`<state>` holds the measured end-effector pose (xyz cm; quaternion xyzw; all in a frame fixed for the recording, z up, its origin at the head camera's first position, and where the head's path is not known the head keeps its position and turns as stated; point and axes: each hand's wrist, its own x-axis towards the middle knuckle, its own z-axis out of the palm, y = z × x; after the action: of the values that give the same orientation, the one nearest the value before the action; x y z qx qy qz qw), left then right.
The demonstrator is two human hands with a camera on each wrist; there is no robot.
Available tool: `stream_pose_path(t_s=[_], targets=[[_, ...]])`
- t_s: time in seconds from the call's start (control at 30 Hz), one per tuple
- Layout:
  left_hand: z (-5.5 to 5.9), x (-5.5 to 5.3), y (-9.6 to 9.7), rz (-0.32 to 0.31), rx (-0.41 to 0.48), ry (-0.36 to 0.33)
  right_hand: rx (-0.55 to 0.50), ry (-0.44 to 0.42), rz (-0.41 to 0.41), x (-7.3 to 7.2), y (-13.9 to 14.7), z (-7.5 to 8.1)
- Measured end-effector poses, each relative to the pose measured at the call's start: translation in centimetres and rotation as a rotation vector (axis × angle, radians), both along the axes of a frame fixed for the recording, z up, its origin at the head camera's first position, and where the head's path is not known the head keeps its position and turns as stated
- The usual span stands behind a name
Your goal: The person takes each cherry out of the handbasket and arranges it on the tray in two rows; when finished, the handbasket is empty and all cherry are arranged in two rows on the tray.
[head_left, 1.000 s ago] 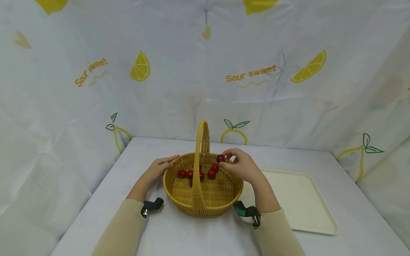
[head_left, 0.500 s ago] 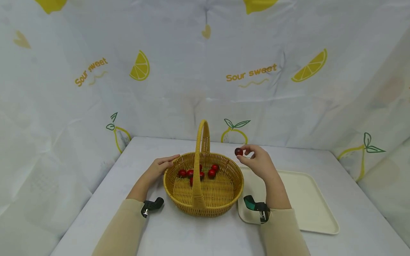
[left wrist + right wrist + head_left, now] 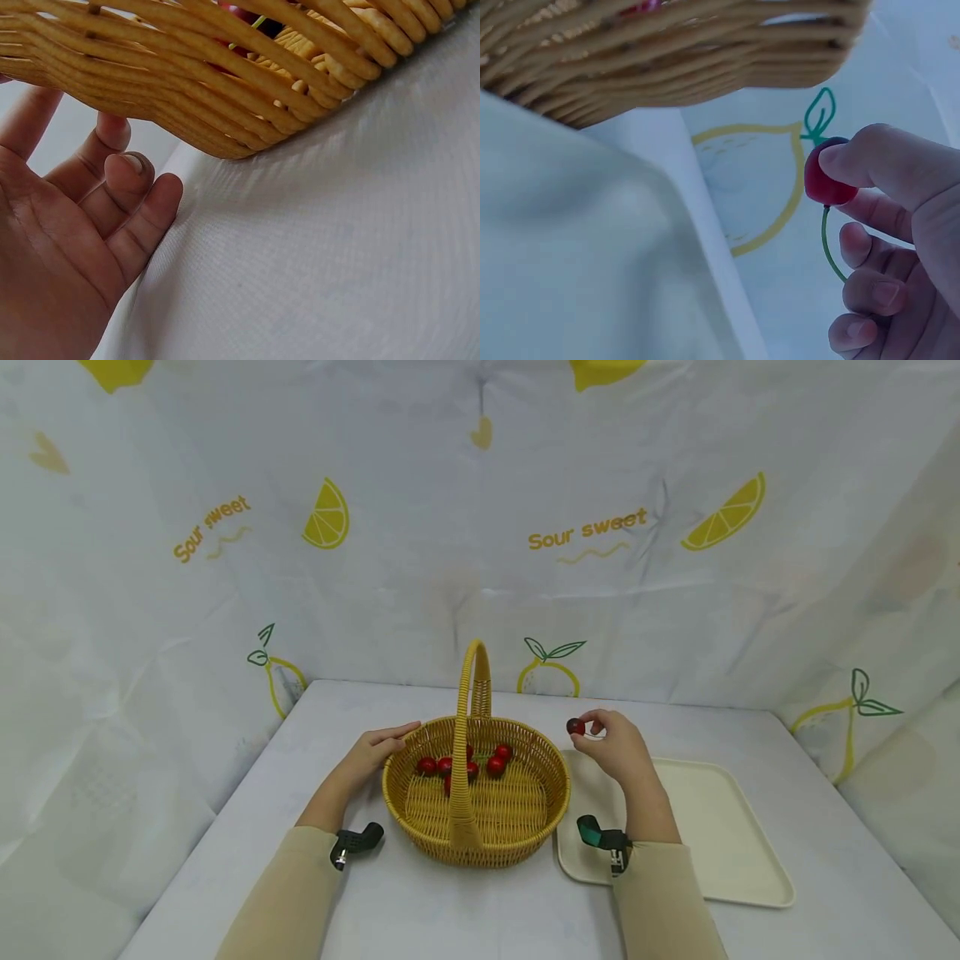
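A dark red cherry [image 3: 826, 176] with a green stem is pinched between the thumb and index finger of my right hand [image 3: 621, 750]. In the head view this cherry [image 3: 575, 727] is held up over the far left corner of the cream tray [image 3: 720, 827]. My left hand [image 3: 365, 758] rests at the left rim of a yellow wicker basket [image 3: 420, 839]. The left wrist view shows this hand's fingers [image 3: 142, 217] beside the woven wall. Several red cherries [image 3: 496, 767] lie inside the basket, some partly hidden behind its tall arched handle [image 3: 465, 743].
The tray lies flat on the white-covered table [image 3: 420, 914], just right of the basket. A white curtain [image 3: 420, 527] printed with lemons hangs behind the table and along both sides. The right forearm [image 3: 660, 893] crosses above the tray.
My right hand has carried the cherry from above the basket's right side rightward to the tray's far left corner, lowering slightly at the end. The left hand and basket have stayed put.
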<state>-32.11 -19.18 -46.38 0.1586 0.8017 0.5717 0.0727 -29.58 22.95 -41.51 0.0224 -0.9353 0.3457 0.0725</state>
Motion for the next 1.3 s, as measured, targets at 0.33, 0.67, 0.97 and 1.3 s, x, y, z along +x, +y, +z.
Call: stream_pose_path(t_s=[0.33,0.67,0.97,1.3], targets=[[-1.2,-0.6,-0.2,0.001,-0.002,0.045,0.090,-0.117,0.046,-0.6,0.5,-2.5],[-1.2,-0.7,-0.3,0.011,-0.033,0.051,0.133,-0.191,0.049,-0.8,0.3,-3.7],[-1.3,-0.9,-0.4,0.012,-0.018,0.048,0.156,-0.199,0.044,-0.5,0.0,-3.1],[-1.2,-0.8,-0.4,0.031,-0.042,0.039,0.081,-0.187,0.066,0.0,0.6,-1.7]])
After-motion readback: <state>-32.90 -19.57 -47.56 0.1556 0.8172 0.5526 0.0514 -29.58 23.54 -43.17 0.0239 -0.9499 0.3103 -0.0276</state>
